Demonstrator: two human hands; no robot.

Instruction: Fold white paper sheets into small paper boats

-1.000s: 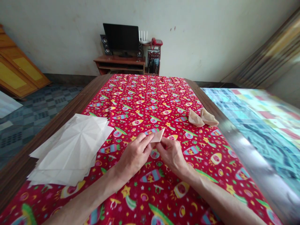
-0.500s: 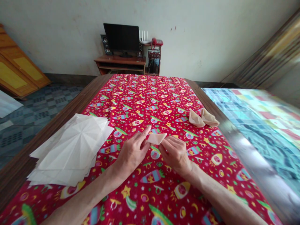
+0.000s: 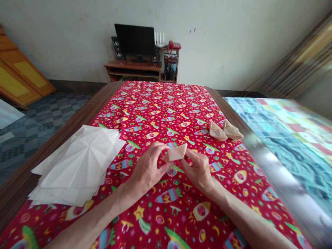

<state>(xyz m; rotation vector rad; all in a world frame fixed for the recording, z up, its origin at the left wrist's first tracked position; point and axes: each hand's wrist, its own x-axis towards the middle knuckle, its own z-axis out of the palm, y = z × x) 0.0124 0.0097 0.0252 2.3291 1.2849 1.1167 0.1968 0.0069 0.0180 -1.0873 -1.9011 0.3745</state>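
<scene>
A small folded piece of cream paper [image 3: 176, 153] is held between both hands, just above the red patterned cloth [image 3: 166, 214]. My left hand [image 3: 149, 164] grips its left end, thumb below and fingers curled over the top. At the other end, my right hand [image 3: 199, 168] pinches the paper's right corner between thumb and fingers. To the left lies a stack of creased cream paper sheets [image 3: 77, 166], the top one marked with folds radiating from its middle. Two folded paper pieces [image 3: 218, 131] sit side by side at the right of the cloth.
The cloth covers a long table whose dark wooden edge [image 3: 85, 110] shows on the left. Beyond its far end stand a desk [image 3: 135, 69] with a monitor [image 3: 135, 39] and a red telephone [image 3: 174, 45]. A bed with a patterned cover [image 3: 285, 138] adjoins the right side.
My left forefinger, stretched out before, has curled in onto the paper. The folded paper has turned slightly, its right end raised, and my right hand's grip has shifted at the corner.
</scene>
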